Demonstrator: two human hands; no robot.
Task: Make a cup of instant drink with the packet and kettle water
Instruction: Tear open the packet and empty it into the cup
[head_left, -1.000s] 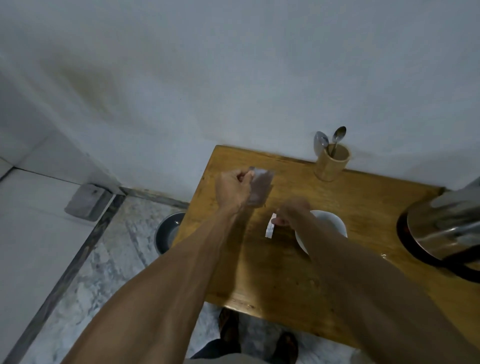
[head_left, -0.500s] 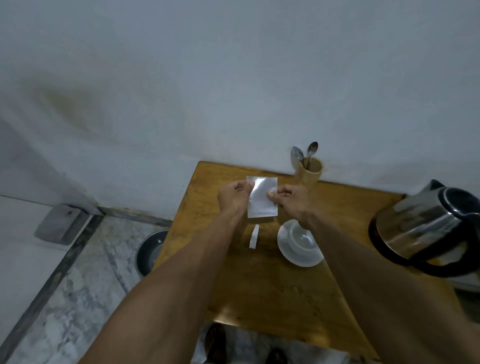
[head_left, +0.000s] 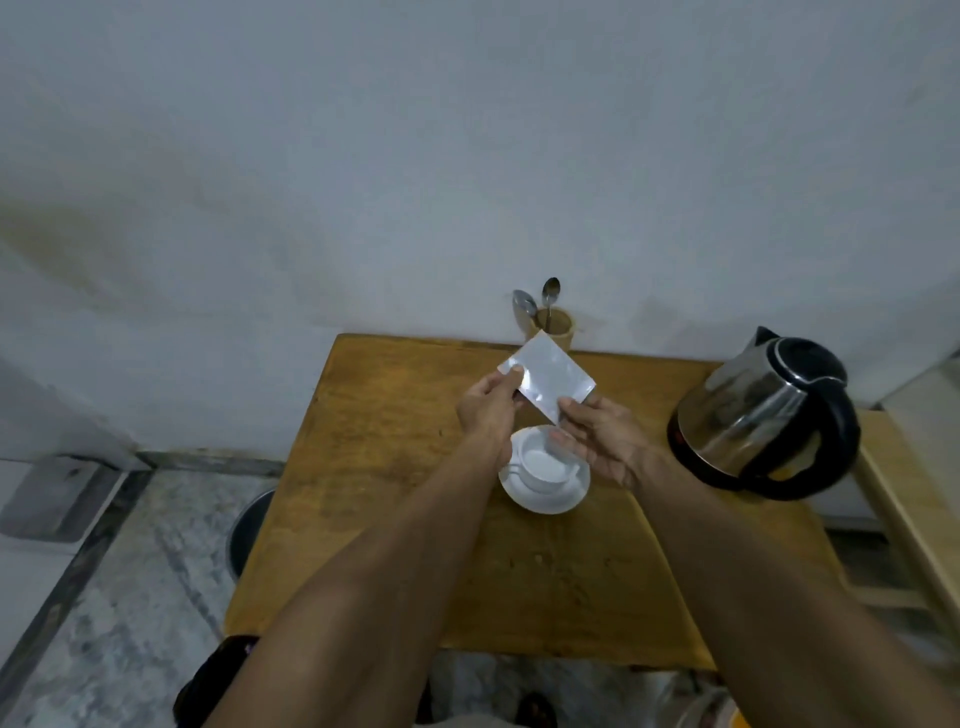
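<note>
A silvery packet (head_left: 546, 375) is held tilted above a white cup (head_left: 544, 460) that stands on a white saucer (head_left: 550, 498). My left hand (head_left: 487, 410) pinches the packet's upper left corner. My right hand (head_left: 602, 434) pinches its lower corner, just over the cup. White powder lies in the cup. A steel kettle (head_left: 763, 413) with a black lid and handle stands at the table's right.
The wooden table (head_left: 395, 519) stands against a pale wall. A wooden holder (head_left: 555, 328) with two spoons sits at the back edge. A dark round bin (head_left: 248, 535) is on the marble floor to the left. A wooden shelf (head_left: 904, 509) stands right of the table.
The packet has turned from upright to tilted over the cup, both hands on it. The view has shifted so the kettle shows fully. The torn strip on the table is hidden now.
</note>
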